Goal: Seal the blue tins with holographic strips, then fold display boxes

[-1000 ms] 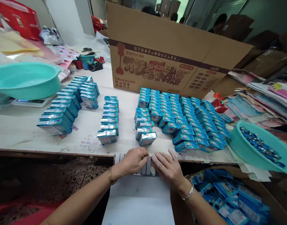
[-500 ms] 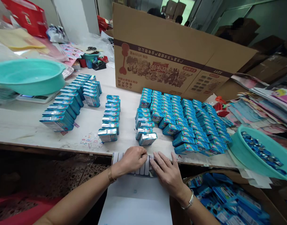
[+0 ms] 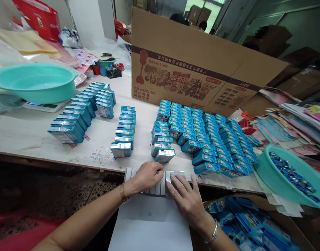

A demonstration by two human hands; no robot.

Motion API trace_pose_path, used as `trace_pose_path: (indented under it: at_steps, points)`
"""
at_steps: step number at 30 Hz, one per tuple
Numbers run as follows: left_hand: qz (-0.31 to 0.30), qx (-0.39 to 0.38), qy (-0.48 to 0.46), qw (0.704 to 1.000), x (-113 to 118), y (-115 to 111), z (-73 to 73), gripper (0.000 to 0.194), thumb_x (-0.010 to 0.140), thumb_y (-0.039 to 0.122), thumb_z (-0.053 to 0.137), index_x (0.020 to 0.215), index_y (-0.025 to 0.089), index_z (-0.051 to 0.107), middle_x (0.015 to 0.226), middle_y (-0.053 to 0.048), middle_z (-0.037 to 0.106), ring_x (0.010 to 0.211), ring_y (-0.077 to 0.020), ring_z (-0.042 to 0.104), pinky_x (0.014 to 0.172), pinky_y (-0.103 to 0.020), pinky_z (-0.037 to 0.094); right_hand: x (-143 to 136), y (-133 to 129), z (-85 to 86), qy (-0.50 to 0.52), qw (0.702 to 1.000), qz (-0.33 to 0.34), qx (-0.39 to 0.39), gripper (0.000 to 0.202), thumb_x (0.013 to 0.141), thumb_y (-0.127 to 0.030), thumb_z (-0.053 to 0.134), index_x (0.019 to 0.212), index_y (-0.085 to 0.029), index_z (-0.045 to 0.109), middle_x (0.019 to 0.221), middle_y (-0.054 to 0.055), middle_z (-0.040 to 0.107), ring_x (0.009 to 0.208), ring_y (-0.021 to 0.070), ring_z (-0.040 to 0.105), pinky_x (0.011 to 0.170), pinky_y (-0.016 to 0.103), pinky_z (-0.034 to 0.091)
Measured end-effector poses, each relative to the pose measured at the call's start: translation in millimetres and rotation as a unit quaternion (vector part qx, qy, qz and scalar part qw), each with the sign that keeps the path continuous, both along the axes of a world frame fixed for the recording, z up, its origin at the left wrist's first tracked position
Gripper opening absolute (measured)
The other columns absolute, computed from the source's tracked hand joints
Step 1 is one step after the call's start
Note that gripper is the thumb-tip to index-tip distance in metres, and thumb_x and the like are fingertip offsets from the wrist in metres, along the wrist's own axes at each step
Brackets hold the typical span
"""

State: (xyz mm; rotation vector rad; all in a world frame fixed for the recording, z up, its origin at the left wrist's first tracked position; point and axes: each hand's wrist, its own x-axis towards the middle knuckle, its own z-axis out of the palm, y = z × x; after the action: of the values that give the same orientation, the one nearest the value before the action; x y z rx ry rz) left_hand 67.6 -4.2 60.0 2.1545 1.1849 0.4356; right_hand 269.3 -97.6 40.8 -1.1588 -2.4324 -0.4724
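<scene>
A sheet of clear strip stickers (image 3: 156, 189) lies at the table's front edge, its white backing hanging down toward me. My left hand (image 3: 148, 176) rests on the sheet with its fingers curled and pinched; what is between the fingertips is too small to make out. Flat on the sheet's right end is my right hand (image 3: 187, 197), fingers spread, touching a shiny clear piece. Just beyond the hands stands the nearest blue box (image 3: 165, 156) of a short row. Another row of blue boxes (image 3: 120, 150) is to its left.
Many blue boxes (image 3: 207, 168) stand in rows at the right, before a large carton (image 3: 175, 62). A teal basin (image 3: 39, 83) sits on a scale at the left; another teal basin (image 3: 269, 167) holds small blue items. Below right, a carton holds blue packs (image 3: 254, 219).
The view has shifted slightly. My right hand has moved a little down, and more of the shiny piece under its fingertips shows. My left hand keeps its curled pose.
</scene>
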Motion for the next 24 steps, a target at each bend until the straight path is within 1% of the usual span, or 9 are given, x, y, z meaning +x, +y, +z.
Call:
trace_pose_path:
  at_steps: [2, 4, 6, 8, 11, 16, 20, 22, 24]
  points:
    - [-0.005, 0.007, -0.001, 1.0, 0, -1, -0.7, 0.025, 0.084, 0.016, 0.05, 0.063, 0.018, 0.062, 0.07, -0.004, 0.068, 0.066, -0.0177, 0.06, 0.061, -0.027, 0.035, 0, 1, 2.5, 0.005, 1.0, -0.001, -0.001, 0.037, 0.091, -0.008, 0.046, 0.118, -0.021, 0.068, 0.118, 0.009, 0.072, 0.119, 0.026, 0.061, 0.119, 0.055, 0.019]
    - [-0.022, 0.019, -0.008, 1.0, 0, -3, -1.1, 0.024, 0.084, 0.016, 0.05, 0.064, 0.018, 0.062, 0.07, -0.004, 0.067, 0.066, -0.0172, 0.059, 0.061, -0.027, 0.035, 0, 4, 5.6, 0.008, 1.0, -0.009, 0.0, 0.041, 0.089, -0.006, 0.045, 0.119, -0.023, 0.068, 0.12, 0.011, 0.07, 0.122, 0.0265, 0.059, 0.114, 0.054, 0.028]
    - [-0.046, 0.035, -0.022, 0.998, 0, -5, -1.5, 0.022, 0.084, 0.016, 0.05, 0.066, 0.018, 0.062, 0.07, -0.003, 0.066, 0.065, -0.0165, 0.058, 0.061, -0.026, 0.035, 1, 8, 8.7, 0.003, 1.0, -0.016, 0.004, 0.044, 0.087, -0.004, 0.044, 0.12, -0.023, 0.067, 0.123, 0.012, 0.068, 0.121, 0.0268, 0.059, 0.108, 0.05, 0.037]
    - [-0.058, 0.044, -0.035, 0.997, 1, -6, -2.3, 0.021, 0.084, 0.016, 0.051, 0.066, 0.018, 0.062, 0.068, -0.003, 0.065, 0.064, -0.0158, 0.056, 0.061, -0.026, 0.035, 3, 12, 11.4, -0.011, 1.0, -0.012, 0.011, 0.045, 0.087, -0.003, 0.043, 0.121, -0.022, 0.067, 0.122, 0.012, 0.069, 0.116, 0.0251, 0.061, 0.103, 0.046, 0.042]
    - [-0.05, 0.032, -0.046, 0.997, 1, -6, -4.6, 0.023, 0.083, 0.016, 0.05, 0.062, 0.018, 0.06, 0.065, -0.002, 0.062, 0.061, -0.015, 0.054, 0.059, -0.026, 0.033, 6, 13, 15.1, -0.034, 0.999, 0.011, 0.023, 0.043, 0.089, -0.005, 0.043, 0.12, -0.021, 0.067, 0.12, 0.01, 0.071, 0.111, 0.0226, 0.063, 0.104, 0.042, 0.042]
    - [-0.035, 0.011, -0.055, 0.998, 1, -4, -9.0, 0.025, 0.082, 0.017, 0.049, 0.058, 0.019, 0.056, 0.062, -0.002, 0.061, 0.059, -0.0146, 0.051, 0.058, -0.027, 0.031, 8, 9, 17.3, -0.057, 0.997, 0.036, 0.035, 0.039, 0.092, -0.008, 0.041, 0.119, -0.021, 0.068, 0.122, 0.008, 0.071, 0.115, 0.0238, 0.062, 0.106, 0.044, 0.039]
    - [-0.031, 0.013, -0.048, 0.998, 2, -4, -8.6, 0.025, 0.083, 0.018, 0.049, 0.059, 0.018, 0.056, 0.065, -0.003, 0.064, 0.06, -0.0152, 0.054, 0.059, -0.027, 0.033, 7, 8, 16.2, -0.044, 0.998, 0.034, 0.028, 0.038, 0.093, -0.007, 0.041, 0.116, -0.02, 0.069, 0.117, 0.009, 0.072, 0.118, 0.0257, 0.06, 0.11, 0.048, 0.034]
    - [-0.026, 0.012, -0.03, 0.999, 3, -4, -7.4, 0.025, 0.084, 0.018, 0.049, 0.061, 0.018, 0.058, 0.067, -0.003, 0.066, 0.063, -0.0161, 0.057, 0.06, -0.027, 0.034, 5, 8, 16.8, -0.03, 0.999, 0.033, 0.023, 0.037, 0.093, -0.006, 0.041, 0.113, -0.02, 0.069, 0.113, 0.009, 0.072, 0.117, 0.0245, 0.061, 0.112, 0.048, 0.032]
    - [-0.02, 0.006, -0.008, 1.0, 4, -3, -6.3, 0.025, 0.084, 0.019, 0.049, 0.062, 0.018, 0.06, 0.07, -0.004, 0.069, 0.066, -0.0173, 0.059, 0.062, -0.027, 0.036, 1, 9, 18.3, -0.013, 0.999, 0.04, 0.025, 0.035, 0.093, -0.006, 0.041, 0.109, -0.019, 0.069, 0.104, 0.008, 0.073, 0.113, 0.0225, 0.062, 0.114, 0.047, 0.031]
